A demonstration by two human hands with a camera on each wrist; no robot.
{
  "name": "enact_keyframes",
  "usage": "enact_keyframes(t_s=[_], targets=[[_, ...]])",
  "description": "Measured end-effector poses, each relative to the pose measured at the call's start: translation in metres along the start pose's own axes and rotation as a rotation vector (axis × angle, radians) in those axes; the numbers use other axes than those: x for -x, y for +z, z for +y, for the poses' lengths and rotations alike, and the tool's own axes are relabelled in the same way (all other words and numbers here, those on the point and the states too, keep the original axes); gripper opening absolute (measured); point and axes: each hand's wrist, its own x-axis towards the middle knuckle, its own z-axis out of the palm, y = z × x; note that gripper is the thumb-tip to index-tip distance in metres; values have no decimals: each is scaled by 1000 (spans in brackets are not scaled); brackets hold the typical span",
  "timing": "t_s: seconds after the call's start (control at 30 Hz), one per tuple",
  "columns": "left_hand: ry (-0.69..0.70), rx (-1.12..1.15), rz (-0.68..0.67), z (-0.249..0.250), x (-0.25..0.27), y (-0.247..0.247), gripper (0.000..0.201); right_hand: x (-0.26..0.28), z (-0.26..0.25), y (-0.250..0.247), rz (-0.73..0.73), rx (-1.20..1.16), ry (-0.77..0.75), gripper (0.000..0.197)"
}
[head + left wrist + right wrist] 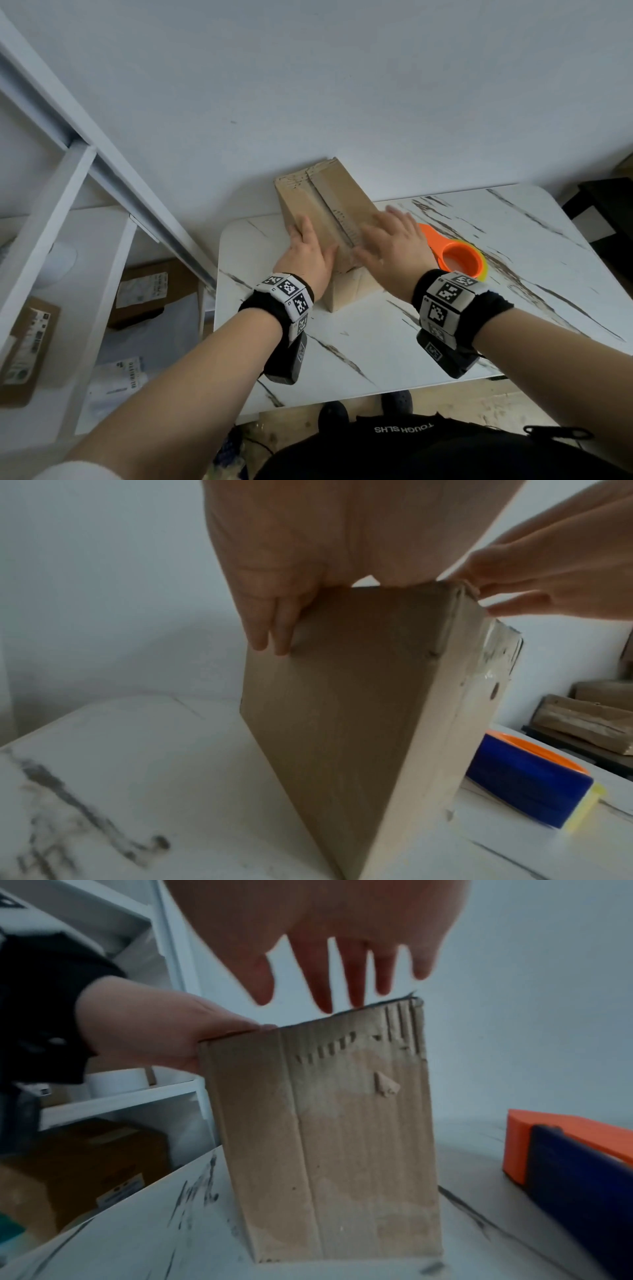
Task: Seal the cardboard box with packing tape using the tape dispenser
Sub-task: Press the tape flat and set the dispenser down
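A tall brown cardboard box (349,195) (342,710) (325,1137) stands on the white marble table (513,291), a strip of clear tape (496,656) shining on its upper end. My left hand (303,246) (270,631) (154,1034) holds the box's top left edge, thumb on top and fingers down the side. My right hand (390,236) (325,961) (531,588) lies flat and spread over the top face, blurred, fingertips near the far edge. The orange and blue tape dispenser (459,262) (527,777) (575,1156) lies on the table just right of the box, held by neither hand.
White shelving (78,192) stands left of the table, with labelled parcels (144,291) on it and a white roll (116,1083). Flattened cardboard (582,718) is piled beyond the table's right side. A white wall is directly behind the box.
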Motion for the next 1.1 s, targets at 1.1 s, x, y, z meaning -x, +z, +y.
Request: enact_keyframes(t_s=[1.1], targets=[[65,-497,-90,64,3,16,79,3,143,3,-225,-160,465,23]])
